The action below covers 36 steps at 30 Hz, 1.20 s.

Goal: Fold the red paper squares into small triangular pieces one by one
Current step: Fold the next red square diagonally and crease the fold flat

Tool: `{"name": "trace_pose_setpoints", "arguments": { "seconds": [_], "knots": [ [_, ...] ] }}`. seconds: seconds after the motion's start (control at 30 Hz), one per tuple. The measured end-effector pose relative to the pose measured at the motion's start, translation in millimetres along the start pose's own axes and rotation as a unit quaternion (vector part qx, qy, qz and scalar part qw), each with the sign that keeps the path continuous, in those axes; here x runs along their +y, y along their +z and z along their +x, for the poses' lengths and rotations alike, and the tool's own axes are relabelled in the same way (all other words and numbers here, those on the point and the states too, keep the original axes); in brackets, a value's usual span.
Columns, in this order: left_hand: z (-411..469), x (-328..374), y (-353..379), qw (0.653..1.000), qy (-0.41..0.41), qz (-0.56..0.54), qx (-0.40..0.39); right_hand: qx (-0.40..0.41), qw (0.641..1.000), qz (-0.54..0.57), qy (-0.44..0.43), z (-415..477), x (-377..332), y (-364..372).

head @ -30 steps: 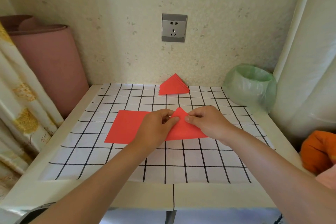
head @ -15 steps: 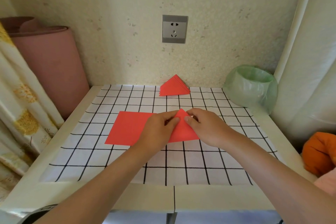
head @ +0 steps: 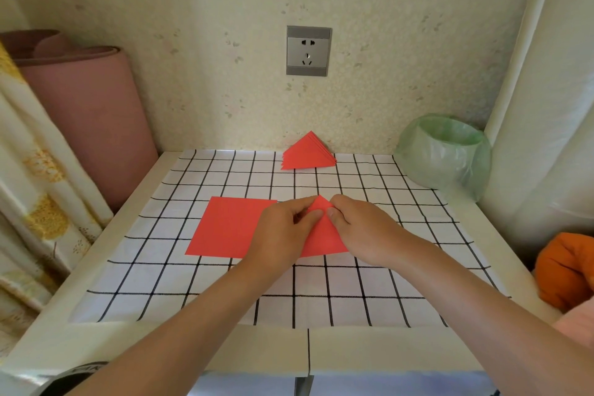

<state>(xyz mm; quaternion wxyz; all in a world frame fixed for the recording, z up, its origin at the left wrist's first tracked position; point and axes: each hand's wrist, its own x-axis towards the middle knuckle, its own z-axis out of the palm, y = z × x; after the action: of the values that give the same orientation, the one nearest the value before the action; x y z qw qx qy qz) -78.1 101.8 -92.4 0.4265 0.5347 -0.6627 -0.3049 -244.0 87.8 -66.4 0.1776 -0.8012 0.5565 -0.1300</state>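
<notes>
A red paper triangle (head: 324,238) lies folded in the middle of the checked mat (head: 289,292). My left hand (head: 283,235) and my right hand (head: 363,231) meet at its top corner, and both pinch the paper there between thumb and fingers. Under my left hand lies a flat stack of red paper squares (head: 231,225), its right part hidden by the hand. A pile of finished red triangles (head: 307,154) sits at the far edge of the mat by the wall.
A green bag-lined bin (head: 445,156) stands at the back right of the white table (head: 337,354). A pink rolled mat (head: 86,119) leans at the left beside a curtain (head: 29,190). An orange cloth (head: 569,267) lies at the right edge.
Both hands have drawn closer together towards the triangle's top corner. The triangle's right part has been folded in, so it is narrower now.
</notes>
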Motion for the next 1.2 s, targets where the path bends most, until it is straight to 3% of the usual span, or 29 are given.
{"name": "trace_pose_setpoints", "arguments": {
  "seconds": [0.27, 0.97, 1.1, 1.2],
  "knots": [
    [-3, 7, -1, 1.0, -0.004, -0.003, 0.008, 0.027, 1.0, 0.005, 0.0, 1, 1, -2],
    [-1, 2, -3, 0.997, 0.035, 0.064, -0.038, -0.024, 0.997, -0.07, -0.019, -2, -6, 3],
    [0, 9, -5, 0.999, 0.017, 0.024, -0.032, 0.027, 1.0, 0.01, 0.012, 4, 2, 4],
    [1, 7, -2, 0.998, -0.002, 0.033, -0.052, 0.007, 0.995, 0.091, 0.047, 9, 8, 3]
  ]
}}
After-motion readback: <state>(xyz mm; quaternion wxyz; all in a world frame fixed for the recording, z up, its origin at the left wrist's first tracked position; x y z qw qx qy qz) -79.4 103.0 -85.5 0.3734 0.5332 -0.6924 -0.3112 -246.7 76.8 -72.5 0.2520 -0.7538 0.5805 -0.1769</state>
